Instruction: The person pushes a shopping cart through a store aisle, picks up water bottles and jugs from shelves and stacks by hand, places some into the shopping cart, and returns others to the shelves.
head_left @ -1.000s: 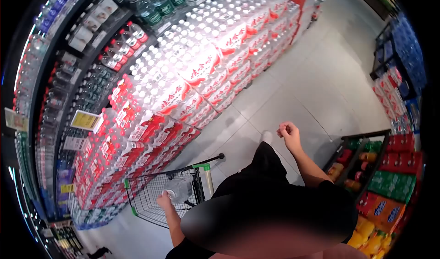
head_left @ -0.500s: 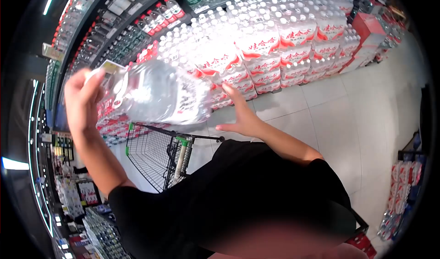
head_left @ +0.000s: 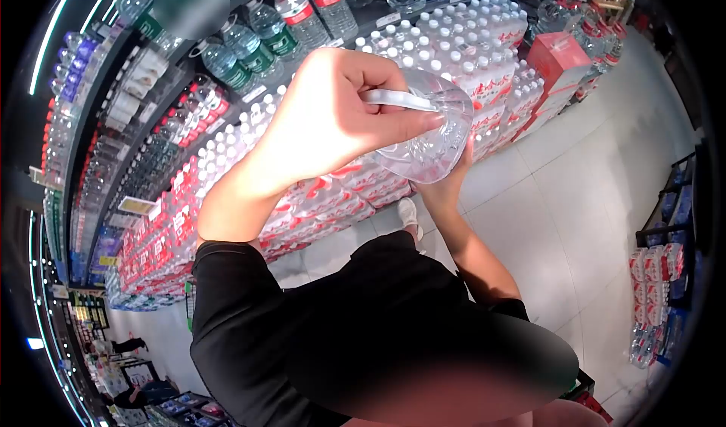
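Observation:
A large clear water jug is up in front of my chest, seen from its neck end. My left hand is closed around its white carry handle, thumb lying along it. Against the jug's lower side rests my right hand, its fingers mostly hidden behind the plastic. Behind the jug, shrink-wrapped packs of white-capped water bottles are stacked.
Shelves of large bottles with green labels and red labels stand behind the stacks. A red carton is at the right end. Tiled floor lies to my right. More packs sit on a far-right rack.
The jug has swung from my left to the front, its neck now toward me. My right hand, previously open and apart, now touches it. The shopping cart has mostly left view.

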